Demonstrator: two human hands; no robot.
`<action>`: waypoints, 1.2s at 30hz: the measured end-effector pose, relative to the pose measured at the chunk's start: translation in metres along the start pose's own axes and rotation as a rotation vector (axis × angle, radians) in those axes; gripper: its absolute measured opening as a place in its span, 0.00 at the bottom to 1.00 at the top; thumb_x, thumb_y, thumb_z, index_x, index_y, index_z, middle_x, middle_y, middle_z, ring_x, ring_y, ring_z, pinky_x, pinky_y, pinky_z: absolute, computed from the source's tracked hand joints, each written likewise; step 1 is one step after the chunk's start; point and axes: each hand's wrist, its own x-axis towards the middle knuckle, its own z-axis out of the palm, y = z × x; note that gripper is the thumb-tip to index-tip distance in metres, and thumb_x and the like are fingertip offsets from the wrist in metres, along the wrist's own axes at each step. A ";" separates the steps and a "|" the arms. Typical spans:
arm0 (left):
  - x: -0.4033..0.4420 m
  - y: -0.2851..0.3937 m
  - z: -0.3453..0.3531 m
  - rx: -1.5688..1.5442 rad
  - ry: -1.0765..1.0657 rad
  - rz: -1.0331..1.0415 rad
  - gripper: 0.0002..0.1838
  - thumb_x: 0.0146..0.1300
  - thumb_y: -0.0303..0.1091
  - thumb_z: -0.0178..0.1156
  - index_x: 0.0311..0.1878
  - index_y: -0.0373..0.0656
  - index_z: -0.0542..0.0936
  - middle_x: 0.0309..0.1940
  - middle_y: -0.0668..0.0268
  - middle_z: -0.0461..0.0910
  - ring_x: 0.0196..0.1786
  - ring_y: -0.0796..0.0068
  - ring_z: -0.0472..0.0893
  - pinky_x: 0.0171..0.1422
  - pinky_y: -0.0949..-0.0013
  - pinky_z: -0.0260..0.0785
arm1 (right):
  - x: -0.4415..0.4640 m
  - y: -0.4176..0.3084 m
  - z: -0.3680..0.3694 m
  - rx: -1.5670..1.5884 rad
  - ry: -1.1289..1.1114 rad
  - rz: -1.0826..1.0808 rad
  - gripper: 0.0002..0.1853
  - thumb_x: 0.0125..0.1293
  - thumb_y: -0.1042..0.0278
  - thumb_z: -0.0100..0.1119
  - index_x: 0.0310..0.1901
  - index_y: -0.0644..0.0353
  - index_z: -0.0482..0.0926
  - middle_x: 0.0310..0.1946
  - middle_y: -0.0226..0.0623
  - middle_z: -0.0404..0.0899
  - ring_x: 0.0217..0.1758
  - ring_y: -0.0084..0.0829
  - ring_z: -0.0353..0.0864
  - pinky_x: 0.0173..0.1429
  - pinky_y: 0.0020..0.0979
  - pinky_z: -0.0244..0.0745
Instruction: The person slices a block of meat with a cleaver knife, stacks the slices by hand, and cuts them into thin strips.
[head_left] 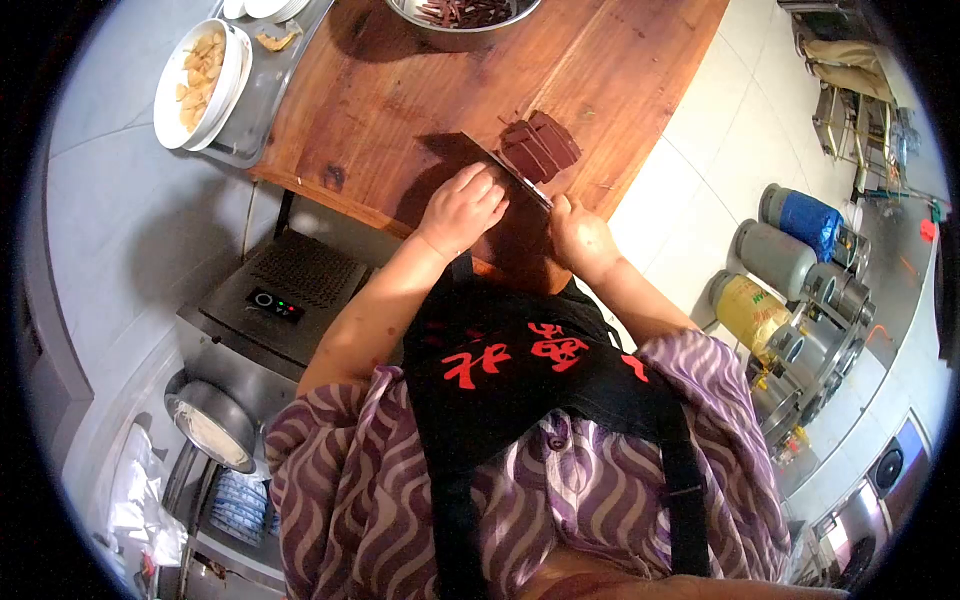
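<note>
A kitchen knife (515,180) stands on edge over the wooden table, its blade slanting from upper left to lower right. My right hand (583,238) is closed around its handle, near the table's front edge. On the other side, my left hand (462,210) has its fingers curled close beside the blade. Whatever lies beneath those fingers is hidden in dark shadow. Just beyond the blade lie several flat dark brown slices (540,146), overlapping in a small pile. Their exact kind I cannot tell.
A metal bowl (412,18) with dark brown strips stands at the table's (360,110) far side. To the left, a metal tray (246,140) carries a white dish (172,112) of pale yellow pieces. Several gas cylinders (775,255) stand on the floor at right.
</note>
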 end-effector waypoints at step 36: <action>-0.002 -0.003 -0.008 -0.023 0.029 0.043 0.16 0.56 0.36 0.67 0.48 0.42 0.81 0.51 0.63 0.77 0.60 0.64 0.75 0.63 0.66 0.71 | 0.009 -0.003 -0.017 0.104 0.071 0.081 0.06 0.66 0.71 0.48 0.38 0.66 0.67 0.31 0.54 0.78 0.28 0.57 0.81 0.31 0.51 0.76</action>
